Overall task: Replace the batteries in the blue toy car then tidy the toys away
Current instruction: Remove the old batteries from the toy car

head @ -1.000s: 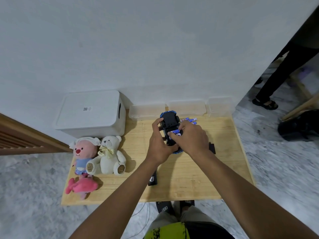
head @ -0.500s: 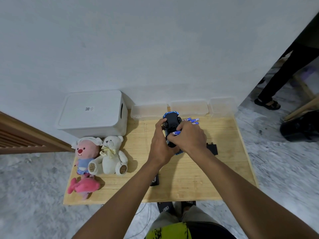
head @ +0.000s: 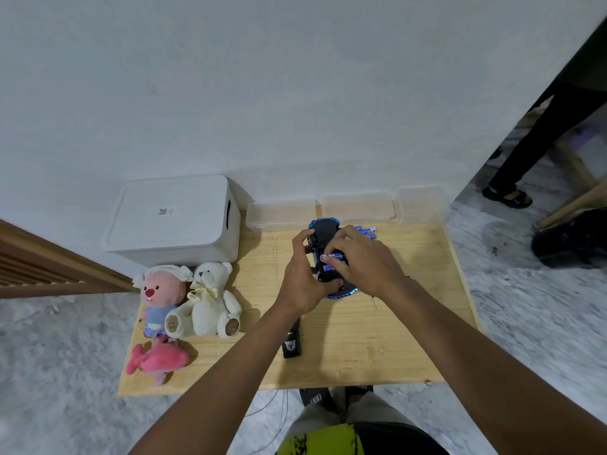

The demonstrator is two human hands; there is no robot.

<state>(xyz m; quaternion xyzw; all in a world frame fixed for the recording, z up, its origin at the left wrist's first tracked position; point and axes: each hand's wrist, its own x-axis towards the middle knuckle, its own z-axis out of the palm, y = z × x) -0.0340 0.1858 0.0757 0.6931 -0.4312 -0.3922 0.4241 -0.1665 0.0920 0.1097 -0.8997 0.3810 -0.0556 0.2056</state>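
At the far middle of the worktop (head: 377, 349), just in front of the clear containers (head: 282, 213):

- Item 1, blue toy car (head: 323, 226). It lies inverted with its black underside up and its battery bay open to the camera.
- Item 2, left hand (head: 303, 284). It grips the car's left flank, thumb at the near end and a finger by the far wheel.
- Item 3, right hand (head: 368, 264). It is curled over the bay, and its fingertips pinch a blue battery (head: 332, 256) at the opening.
- Item 4, second battery (head: 328, 267). It sits just nearer the camera and appears to lie in the bay.
- Item 5, spare batteries (head: 366, 229). They lie loose on the wood just behind the right hand.

Change over the last second: both hands have kept their hold. The pinched battery has shifted slightly toward the bay's centre, and the second one has come into view below it.

Judgement: fitting is under way and not finished. Whether the pinched cell is fully seated cannot be told. The cover is still to be refitted.

Awaiting tidying at the left end:
- pink-faced plush (head: 161, 293)
- white teddy bear (head: 210, 297)
- pink plush (head: 157, 361)
- white storage box (head: 170, 218), lid on, behind them
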